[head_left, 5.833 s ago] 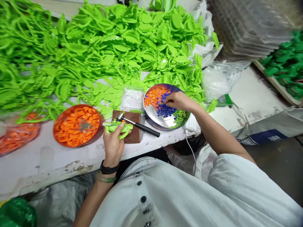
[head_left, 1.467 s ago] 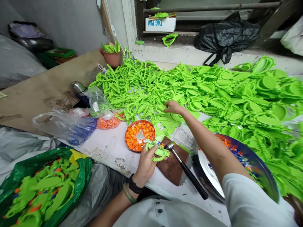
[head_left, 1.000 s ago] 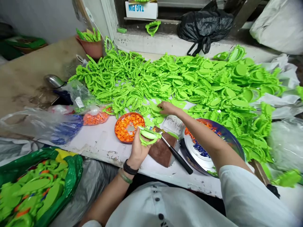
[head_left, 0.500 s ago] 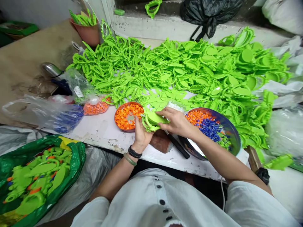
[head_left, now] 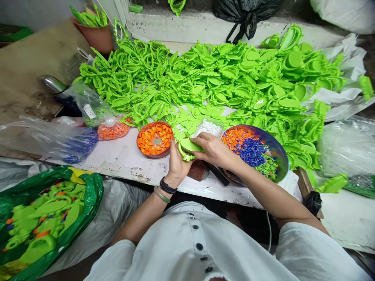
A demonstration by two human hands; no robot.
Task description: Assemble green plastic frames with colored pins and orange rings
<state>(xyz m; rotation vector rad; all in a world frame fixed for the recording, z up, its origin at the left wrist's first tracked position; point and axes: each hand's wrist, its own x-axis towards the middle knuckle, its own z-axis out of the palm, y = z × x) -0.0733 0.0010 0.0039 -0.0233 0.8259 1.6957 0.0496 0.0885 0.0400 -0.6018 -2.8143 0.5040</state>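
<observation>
A lime-green plastic piece (head_left: 190, 146), with an oval plate and a ring-like frame, is held between both hands above the front of the table. My left hand (head_left: 177, 164) grips its left and lower side. From the right, my right hand (head_left: 213, 150) pinches the oval plate between thumb and fingers. Just left of my left hand stands a round dish (head_left: 154, 155) of orange rings. Beneath my right forearm, a blue bowl (head_left: 281, 156) holds small orange, blue and green parts. A black-handled tool (head_left: 219, 175) and a brown block (head_left: 197, 171) lie under the hands, partly hidden.
Lime-green plastic frames and ovals (head_left: 205, 78) are heaped across the back of the table. A green bag (head_left: 98, 187) of assembled pieces sits at the lower left. Plastic bags of blue parts (head_left: 79, 146) and orange parts (head_left: 113, 130) lie on the left. A small clear box (head_left: 208, 127) holds white pieces.
The camera view has shifted slightly, so the table appears moved left and up. Both hands keep hold of the green piece, which looks tilted a little differently.
</observation>
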